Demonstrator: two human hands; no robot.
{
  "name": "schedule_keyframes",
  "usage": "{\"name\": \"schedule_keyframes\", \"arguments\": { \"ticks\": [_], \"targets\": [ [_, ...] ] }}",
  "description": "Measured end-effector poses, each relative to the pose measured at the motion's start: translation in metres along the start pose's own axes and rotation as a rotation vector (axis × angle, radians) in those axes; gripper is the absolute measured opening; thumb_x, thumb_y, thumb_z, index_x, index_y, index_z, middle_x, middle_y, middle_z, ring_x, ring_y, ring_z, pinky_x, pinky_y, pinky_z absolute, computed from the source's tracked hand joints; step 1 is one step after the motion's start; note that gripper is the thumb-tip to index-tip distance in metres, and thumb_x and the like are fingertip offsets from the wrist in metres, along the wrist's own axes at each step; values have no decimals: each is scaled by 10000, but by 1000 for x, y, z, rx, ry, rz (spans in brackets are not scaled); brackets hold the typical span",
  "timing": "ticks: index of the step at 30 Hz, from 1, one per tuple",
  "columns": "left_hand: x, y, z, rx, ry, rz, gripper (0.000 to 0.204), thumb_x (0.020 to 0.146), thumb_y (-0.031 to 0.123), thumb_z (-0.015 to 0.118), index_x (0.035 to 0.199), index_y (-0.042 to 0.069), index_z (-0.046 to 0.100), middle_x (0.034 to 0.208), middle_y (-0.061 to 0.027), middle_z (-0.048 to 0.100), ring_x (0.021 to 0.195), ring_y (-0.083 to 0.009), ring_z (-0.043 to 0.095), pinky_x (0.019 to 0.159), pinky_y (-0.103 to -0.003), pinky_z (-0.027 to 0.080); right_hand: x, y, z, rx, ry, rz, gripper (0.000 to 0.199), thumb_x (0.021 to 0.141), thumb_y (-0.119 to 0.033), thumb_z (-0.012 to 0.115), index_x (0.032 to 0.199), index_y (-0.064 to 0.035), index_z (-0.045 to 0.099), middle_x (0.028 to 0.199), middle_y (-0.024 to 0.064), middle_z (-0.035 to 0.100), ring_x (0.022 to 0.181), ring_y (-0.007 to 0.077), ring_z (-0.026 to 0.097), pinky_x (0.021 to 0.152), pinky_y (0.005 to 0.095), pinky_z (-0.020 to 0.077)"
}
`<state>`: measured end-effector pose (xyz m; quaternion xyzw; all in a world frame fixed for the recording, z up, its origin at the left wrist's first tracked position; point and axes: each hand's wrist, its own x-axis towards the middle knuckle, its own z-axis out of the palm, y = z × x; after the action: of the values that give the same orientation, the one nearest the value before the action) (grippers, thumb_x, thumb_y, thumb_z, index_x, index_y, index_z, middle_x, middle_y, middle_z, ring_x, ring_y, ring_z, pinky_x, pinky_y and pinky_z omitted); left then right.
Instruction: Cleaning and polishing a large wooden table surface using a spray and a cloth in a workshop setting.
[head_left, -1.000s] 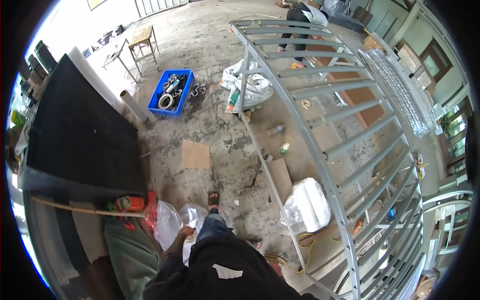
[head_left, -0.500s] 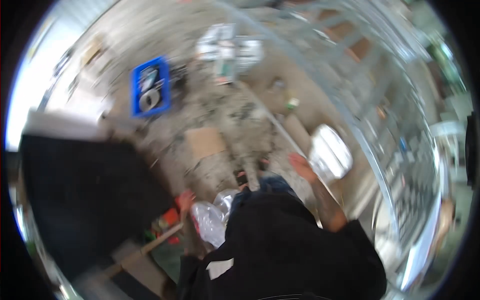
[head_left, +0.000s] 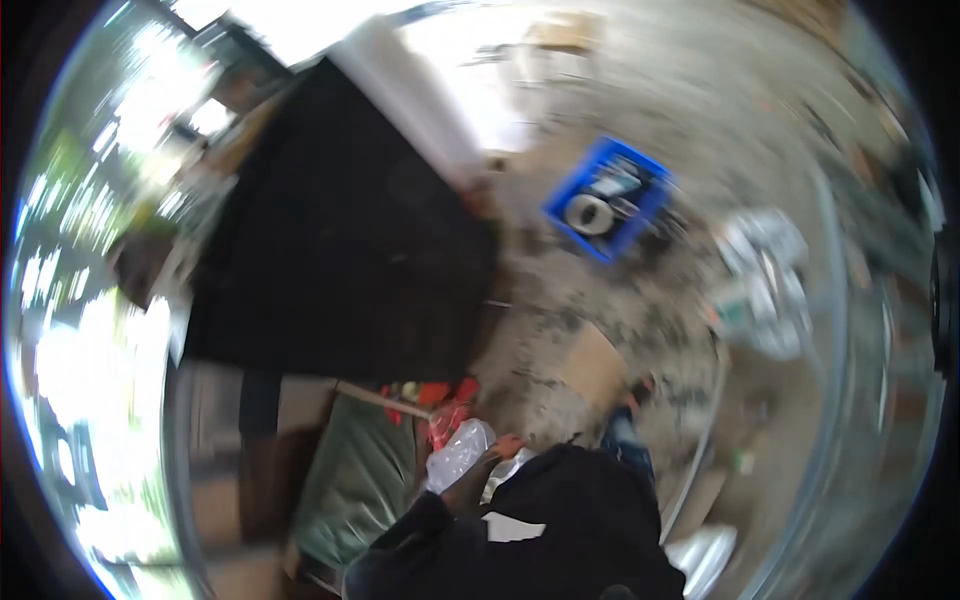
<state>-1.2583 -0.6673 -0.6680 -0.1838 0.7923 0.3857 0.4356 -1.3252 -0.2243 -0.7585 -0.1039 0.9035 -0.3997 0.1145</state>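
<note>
Left hand (head_left: 509, 446)'s held low, forearm (head_left: 470, 488) angled alongside the clear plastic bag (head_left: 460, 456), which is bunched between green sheet (head_left: 355, 480) and black top (head_left: 580, 515). Whether anything's gripped can't be told, fingers too blurry.

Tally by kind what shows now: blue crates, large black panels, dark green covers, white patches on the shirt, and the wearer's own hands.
Blue crate: 1
Large black panel: 1
Dark green cover: 1
White patch: 1
Wearer's hands: 1, the left hand, beside clear plastic
Total: 5
</note>
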Motion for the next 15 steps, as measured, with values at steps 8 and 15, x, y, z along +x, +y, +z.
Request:
{"name": "schedule_keyframes", "arguments": {
  "ticks": [8, 15],
  "targets": [
    [57, 129, -51, -286, 509, 228, 366, 895, 395, 615, 947, 40, 687, 828, -124, 685, 765, -233, 652, 711, -387, 514, 40, 125, -114, 533, -43, 204, 130, 950, -198, 531, 872, -111, 588, 651, 11, 500, 584, 177, 515, 521, 342, 442],
    [120, 142, -151, -735, 222, 168, 319, 980, 353, 523, 1005, 54, 631, 803, -28, 650, 649, -117, 590, 570, -281, 490, 269, 13, -277, 381, 325, 434, 233, 955, -276, 577, 1027, -57, 615, 791, 18, 617, 718, 117, 572, 635, 299, 479]
  ]
}}
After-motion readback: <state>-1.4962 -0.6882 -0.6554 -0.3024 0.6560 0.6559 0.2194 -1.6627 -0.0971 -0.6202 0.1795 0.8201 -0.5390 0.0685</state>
